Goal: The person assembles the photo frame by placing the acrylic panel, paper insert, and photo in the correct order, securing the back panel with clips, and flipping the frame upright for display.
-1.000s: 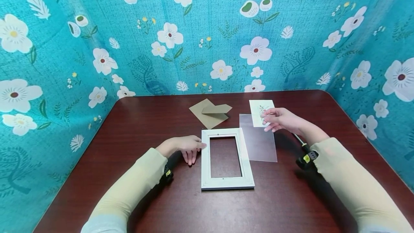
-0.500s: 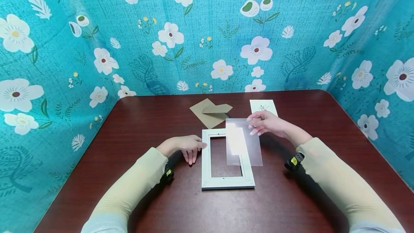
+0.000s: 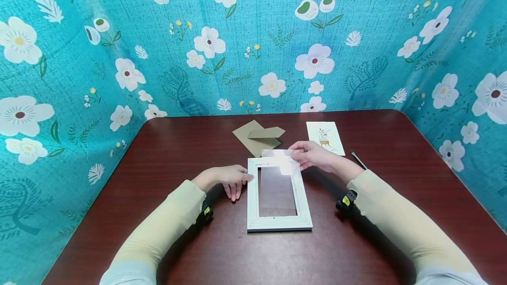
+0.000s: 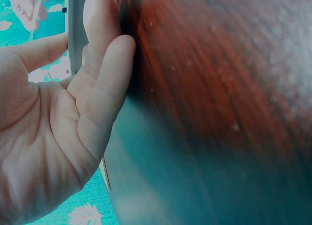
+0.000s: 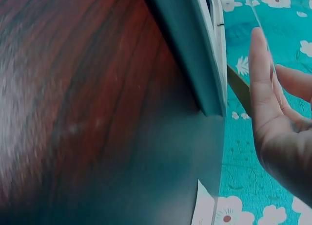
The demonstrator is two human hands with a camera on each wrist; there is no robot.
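Observation:
A white picture frame (image 3: 252,201) lies flat on the dark wooden table, its opening facing up. My left hand (image 3: 231,178) rests at its left side: the thumb touches the top face, and the fairly straight fingers lie by the outer edge and table. My right hand (image 3: 313,155) pinches a clear plastic sheet (image 3: 276,190) by its upper right part. The sheet hangs over the frame's opening, glare on its top; whether it touches the frame I cannot tell. In the right wrist view the sheet shows edge-on between thumb and fingers (image 5: 261,64).
A brown backing board (image 3: 249,142) with a raised stand flap lies behind the frame. To the right is a white card (image 3: 326,135) printed with a plant picture. A thin dark-handled tool (image 3: 358,159) lies beyond the right forearm. Blue floral cloth (image 3: 237,56) surrounds the table.
My right hand has picked up the clear sheet from the frame's right and carried it left, over the opening. The card now lies uncovered by the hand. The left hand has stayed put.

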